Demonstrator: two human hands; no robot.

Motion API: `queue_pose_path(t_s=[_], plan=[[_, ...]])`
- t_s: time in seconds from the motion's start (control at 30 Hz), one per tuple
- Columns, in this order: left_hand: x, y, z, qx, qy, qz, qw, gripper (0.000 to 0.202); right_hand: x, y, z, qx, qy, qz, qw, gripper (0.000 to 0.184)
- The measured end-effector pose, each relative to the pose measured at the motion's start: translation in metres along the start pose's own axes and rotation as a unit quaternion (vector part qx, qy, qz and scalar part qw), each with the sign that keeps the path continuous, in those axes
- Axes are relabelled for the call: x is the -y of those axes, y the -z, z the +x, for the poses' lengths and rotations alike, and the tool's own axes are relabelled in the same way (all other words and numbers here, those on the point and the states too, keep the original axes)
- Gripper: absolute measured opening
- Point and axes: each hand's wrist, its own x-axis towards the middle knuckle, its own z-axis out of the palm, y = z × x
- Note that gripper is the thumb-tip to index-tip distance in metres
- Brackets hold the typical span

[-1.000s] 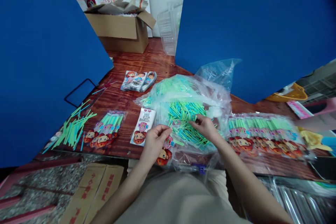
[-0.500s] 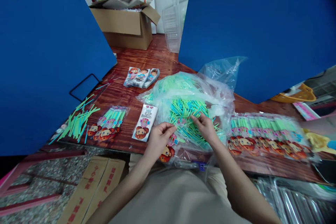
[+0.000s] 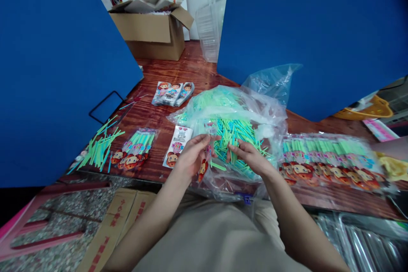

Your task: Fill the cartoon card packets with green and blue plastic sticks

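Head view, left hand pinching packet

Bare left hand, bare right hand, bare forearms, plain beige clothing

The surface before you is wood, dark red-brown, its bold grain under a glossy varnish that throws back the light. The bag is thin clear plastic, crinkled and shiny. The sticks in it look like smooth plastic, green and blue, with a dull sheen. The packet in your left hand is glossy clear film with bright print. The box is plain brown cardboard, matt. The floor is speckled stone, rough-looking.
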Motion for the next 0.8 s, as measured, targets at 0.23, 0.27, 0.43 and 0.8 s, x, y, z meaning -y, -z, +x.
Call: queue_pose_path(t_s=[0.23,0.27,0.43,0.8], plan=[[0.0,-0.008,0.036,0.066,0.103,-0.035,0.992,0.014,0.013,-0.011,-0.004,0.122,-0.018,0.064,0.99,0.046],[0.001,-0.008,0.039,0.059,0.108,-0.034,0.992,0.013,0.014,-0.011,-0.005,0.123,-0.019,0.06,0.99,0.046],[-0.009,0.001,0.041,0.009,0.067,-0.036,0.997,0.012,0.008,-0.008,-0.005,0.109,-0.03,0.064,0.991,0.051],[0.01,0.012,0.023,-0.1,-0.107,0.199,0.969,0.032,-0.009,-0.004,0.016,-0.319,0.071,0.316,0.891,0.035]])
